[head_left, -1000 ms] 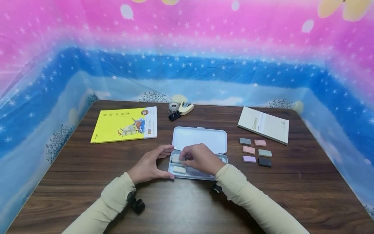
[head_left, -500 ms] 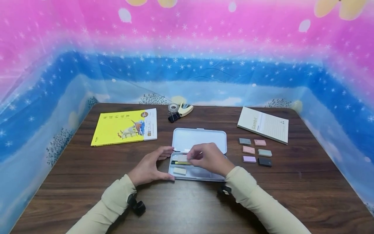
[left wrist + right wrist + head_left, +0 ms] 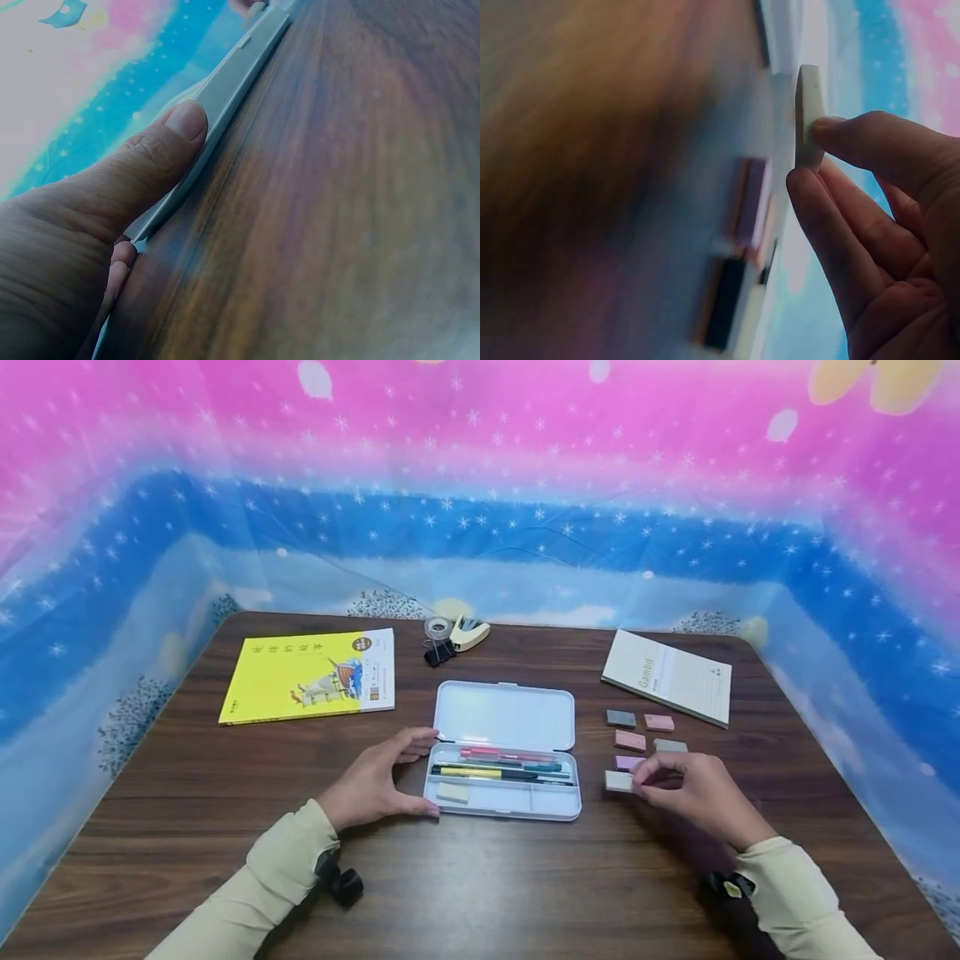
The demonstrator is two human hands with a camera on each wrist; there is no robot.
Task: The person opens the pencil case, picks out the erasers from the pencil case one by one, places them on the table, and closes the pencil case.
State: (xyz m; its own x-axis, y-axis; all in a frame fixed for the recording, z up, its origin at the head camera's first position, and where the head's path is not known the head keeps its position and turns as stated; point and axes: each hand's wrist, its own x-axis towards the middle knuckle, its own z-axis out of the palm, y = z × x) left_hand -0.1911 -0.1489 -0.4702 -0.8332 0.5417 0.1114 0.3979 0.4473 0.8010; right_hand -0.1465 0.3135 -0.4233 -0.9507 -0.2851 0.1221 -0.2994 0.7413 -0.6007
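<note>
My left hand [image 3: 369, 785] holds the left end of an open white pencil case [image 3: 504, 714], thumb on its front wall and fingers at the hinge side. Pens [image 3: 487, 772] lie in its back compartment, and a cream eraser [image 3: 453, 792] sits at the front left. Right of the case, my right hand [image 3: 693, 793] pinches another pale eraser [image 3: 808, 97] between thumb and fingers, above the table. Close by it lie a lilac eraser [image 3: 627, 762] and a black eraser [image 3: 726, 300]; the black one is hidden by the hand in the head view.
More erasers lie behind my right hand: grey [image 3: 621, 718], pink [image 3: 659, 722], another pink [image 3: 630, 740] and greenish [image 3: 670, 746]. A notebook [image 3: 671, 677] is at the back right, a yellow book [image 3: 300, 677] at the left. Tape [image 3: 437, 627], a binder clip [image 3: 438, 652] and a stapler [image 3: 471, 633] stand behind the case.
My right hand has lifted a pale eraser from the case's back compartment and carried it right, beside the loose erasers. The pens are now uncovered. My left hand stays on the case.
</note>
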